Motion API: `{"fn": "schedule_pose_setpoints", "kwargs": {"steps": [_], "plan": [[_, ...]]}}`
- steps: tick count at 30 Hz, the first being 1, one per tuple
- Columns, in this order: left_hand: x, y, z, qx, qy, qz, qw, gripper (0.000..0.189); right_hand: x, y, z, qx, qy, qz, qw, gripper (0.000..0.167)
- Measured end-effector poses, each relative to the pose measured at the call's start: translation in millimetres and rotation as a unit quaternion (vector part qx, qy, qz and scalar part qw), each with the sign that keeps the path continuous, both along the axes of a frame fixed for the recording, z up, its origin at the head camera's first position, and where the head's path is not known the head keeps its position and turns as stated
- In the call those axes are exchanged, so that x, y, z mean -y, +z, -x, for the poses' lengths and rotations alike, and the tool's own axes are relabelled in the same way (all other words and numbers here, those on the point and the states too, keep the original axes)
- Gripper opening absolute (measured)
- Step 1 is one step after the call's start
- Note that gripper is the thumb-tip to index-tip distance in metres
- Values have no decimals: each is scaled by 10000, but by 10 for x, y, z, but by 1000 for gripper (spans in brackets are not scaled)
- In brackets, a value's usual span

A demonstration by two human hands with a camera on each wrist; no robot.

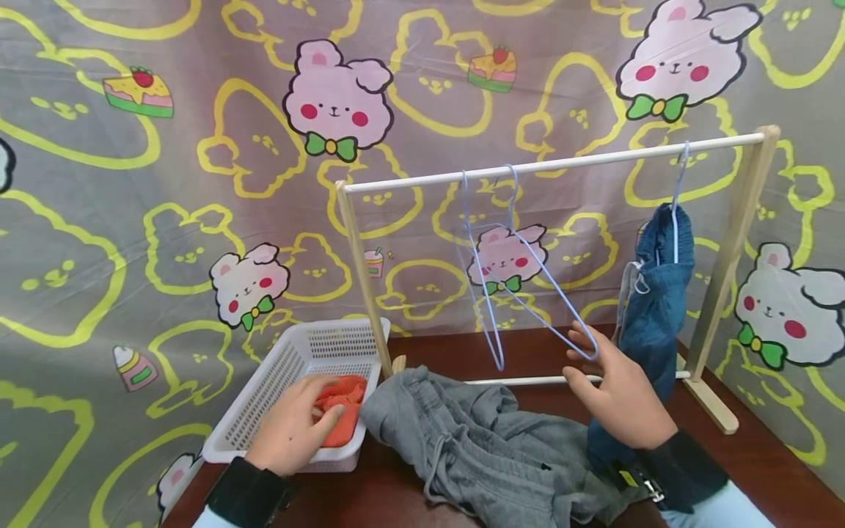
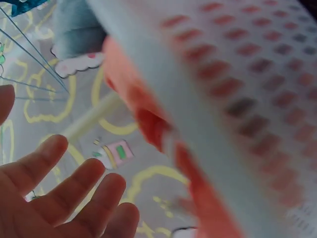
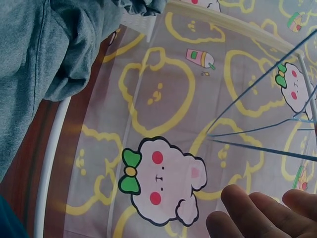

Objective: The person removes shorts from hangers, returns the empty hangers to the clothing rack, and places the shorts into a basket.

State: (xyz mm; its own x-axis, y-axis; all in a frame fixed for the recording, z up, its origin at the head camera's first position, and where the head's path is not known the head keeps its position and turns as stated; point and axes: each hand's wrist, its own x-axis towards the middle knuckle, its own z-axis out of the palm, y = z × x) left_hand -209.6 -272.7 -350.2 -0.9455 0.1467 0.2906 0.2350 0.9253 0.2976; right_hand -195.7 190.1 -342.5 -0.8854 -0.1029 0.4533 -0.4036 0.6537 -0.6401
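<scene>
My left hand (image 1: pixel 293 425) is over the white basket (image 1: pixel 247 396), close to a crumpled orange cloth (image 1: pixel 343 429) inside it. Its fingers (image 2: pixel 81 186) are spread and relaxed in the left wrist view, holding nothing. My right hand (image 1: pixel 623 396) reaches to a blue wire hanger (image 1: pixel 551 282) on the rack; the hanger's lower corner overlaps the fingers in the head view. Loosely bent fingers (image 3: pixel 257 215) show in the right wrist view. Another blue hanger (image 1: pixel 485 282) hangs just left. Grey drawstring pants (image 1: pixel 488 462) lie bunched on the table between my hands.
A rack with a white rail (image 1: pixel 568 163) and wooden posts (image 1: pixel 733 257) stands at the back. Blue drawstring pants (image 1: pixel 656 315) hang on a hanger at its right end. Behind it is a patterned curtain (image 1: pixel 422 81). The table (image 1: pixel 772 469) is dark reddish brown.
</scene>
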Motion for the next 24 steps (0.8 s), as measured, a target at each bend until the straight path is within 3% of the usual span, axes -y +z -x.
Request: {"fn": "schedule_pose_setpoints", "kwargs": {"steps": [12,16,24], "plan": [[584,-265,-52,142,471,349,9982,82,6,5,-13,16,9,-119,9999,69],[763,-298,-58,278,751,377,9961,88,12,-3,-8,11,-23,-163,9999,68],[1041,-332,-17,223,1024,92,9944,92,4,26,18,28,59,-333,9994,69]]}}
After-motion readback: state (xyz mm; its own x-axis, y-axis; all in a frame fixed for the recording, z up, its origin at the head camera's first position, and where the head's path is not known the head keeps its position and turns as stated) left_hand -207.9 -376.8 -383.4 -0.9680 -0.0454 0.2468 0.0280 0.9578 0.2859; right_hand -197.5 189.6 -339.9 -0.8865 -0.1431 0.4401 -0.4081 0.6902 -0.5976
